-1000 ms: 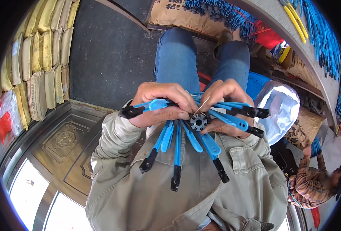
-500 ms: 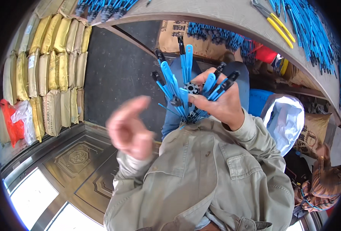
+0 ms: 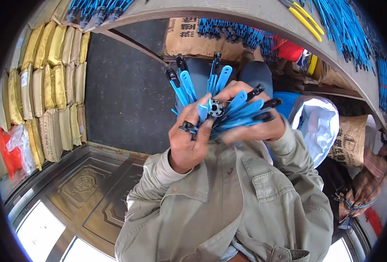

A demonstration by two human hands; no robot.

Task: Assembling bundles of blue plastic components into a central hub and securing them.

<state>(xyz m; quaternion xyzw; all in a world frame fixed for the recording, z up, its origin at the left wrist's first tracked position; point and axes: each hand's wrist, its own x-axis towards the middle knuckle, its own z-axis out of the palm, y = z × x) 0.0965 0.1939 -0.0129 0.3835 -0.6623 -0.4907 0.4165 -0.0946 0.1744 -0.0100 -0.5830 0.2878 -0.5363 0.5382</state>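
In front of my chest is a device of blue plastic arms with black clips at their ends, fanned out around a dark round toothed hub [image 3: 215, 109]. My left hand [image 3: 188, 140] is closed on its left side, thumb and fingers pinching close to the hub. My right hand [image 3: 260, 129] wraps around the right side, where several arms [image 3: 235, 120] stick out between its fingers. The fingers of the right hand are a little blurred. My palms and the arms hide the underside of the device.
Overhead on the worktop [image 3: 228, 11] lie yellow-handled pliers [image 3: 308, 22] and bundles of blue strips [image 3: 348, 30]. A lined bin [image 3: 314, 126] stands at my right. Stacked sacks [image 3: 49, 87] line the left wall; a large paper sack [image 3: 182, 39] stands beyond my knees.
My left hand, which was off to the left with nothing in it, has come in and closed on the device. The right hand has shifted along its side, and several arms have spread rightward.
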